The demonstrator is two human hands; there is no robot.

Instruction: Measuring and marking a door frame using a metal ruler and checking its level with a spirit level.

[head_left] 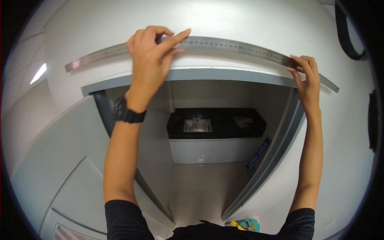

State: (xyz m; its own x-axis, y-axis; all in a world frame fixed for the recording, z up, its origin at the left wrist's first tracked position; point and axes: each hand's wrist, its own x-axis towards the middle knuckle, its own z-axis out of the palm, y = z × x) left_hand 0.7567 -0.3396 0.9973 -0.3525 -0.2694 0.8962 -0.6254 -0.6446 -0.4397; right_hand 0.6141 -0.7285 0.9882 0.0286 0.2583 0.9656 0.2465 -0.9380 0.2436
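A long metal ruler point(230, 45) spans the white wall just above the grey door frame point(224, 75), its ends bending down in the wide view. My left hand point(147, 54) grips it left of its middle, index finger stretched along it and thumb below. Toward the ruler's right end, my right hand point(307, 78) pinches it between thumb and fingers. A short length sticks out past that hand. Both arms are raised, and a black watch point(130, 114) is on my left wrist. Whether the ruler lies flat on the wall is hard to tell.
A pale door point(68, 136) stands swung open at the left. Through the doorway are a black counter point(224, 120) with a steel sink point(197, 126). A blue sign point(258, 154) is by the right jamb. Low at the right lies a teal item point(253, 224) with yellow pieces.
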